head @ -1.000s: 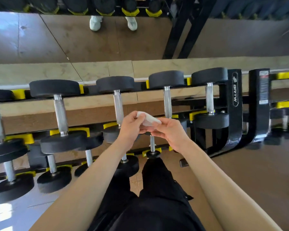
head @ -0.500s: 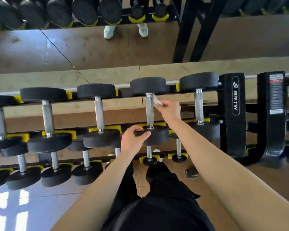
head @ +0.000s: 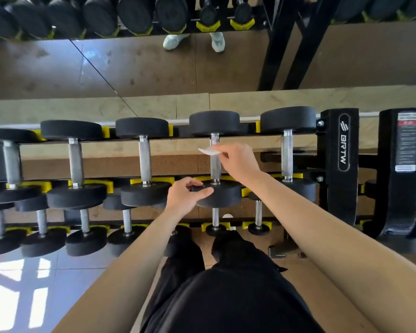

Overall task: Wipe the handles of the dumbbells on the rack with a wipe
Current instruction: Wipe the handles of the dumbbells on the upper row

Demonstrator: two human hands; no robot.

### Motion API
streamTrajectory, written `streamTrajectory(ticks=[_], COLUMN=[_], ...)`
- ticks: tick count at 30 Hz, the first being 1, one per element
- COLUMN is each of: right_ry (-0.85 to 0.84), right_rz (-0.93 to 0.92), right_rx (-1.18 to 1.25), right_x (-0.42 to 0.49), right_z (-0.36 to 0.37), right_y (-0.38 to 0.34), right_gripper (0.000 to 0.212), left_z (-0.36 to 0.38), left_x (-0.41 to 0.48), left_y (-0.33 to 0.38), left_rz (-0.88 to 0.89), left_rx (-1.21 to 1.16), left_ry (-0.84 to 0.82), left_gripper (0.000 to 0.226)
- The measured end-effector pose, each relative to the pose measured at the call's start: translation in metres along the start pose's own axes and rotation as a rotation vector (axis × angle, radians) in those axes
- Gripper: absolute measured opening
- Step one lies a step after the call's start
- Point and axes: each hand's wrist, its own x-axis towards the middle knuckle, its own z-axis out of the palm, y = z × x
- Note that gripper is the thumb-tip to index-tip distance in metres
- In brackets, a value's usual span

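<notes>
White wipe [head: 209, 151]: pinches it in right hand [head: 240, 162] at chrome handle [head: 215, 168] of a racked dumbbell [head: 214, 122]; grips that dumbbell's near black head [head: 223, 195] with left hand [head: 185, 195].

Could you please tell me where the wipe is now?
In the head view, the wipe is near the centre, pinched by the right hand against the handle of the top-row dumbbell whose near head the left hand holds.

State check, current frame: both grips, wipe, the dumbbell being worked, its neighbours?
wipe: pinched, lying across the dumbbell's handle near the far head.
right grip: pinches the wipe.
left grip: holds the dumbbell's near head.
dumbbell: racked on the top tier.
neighbouring dumbbells: racked, untouched.
</notes>
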Motion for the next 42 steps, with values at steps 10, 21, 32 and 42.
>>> streamTrajectory(ticks=[10,21,32,42], right_ry=[-0.423,-0.213,-0.343,-0.391], right_rz=[-0.118,0.276,0.212,0.216], right_rx=[-0.377,0.321,0.241,-0.010], right_x=[-0.002,-0.022,-0.015,-0.014], right_z=[0.030,-0.011,0.003,0.023], right_y=[-0.004,0.028,0.048,0.051], right_gripper=[0.022,0.016,0.019,0.012], left_z=[-0.001,0.002,-0.021,-0.026], left_x=[0.004,0.012,0.052,0.066], left_y=[-0.005,0.028,0.025,0.005], left_rz=[0.026,0.274,0.323,0.181], left_rx=[0.030,-0.080,0.256,0.572], left_ry=[0.006,-0.170,-0.128,-0.193], left_gripper=[0.032,0.055,0.011,0.017])
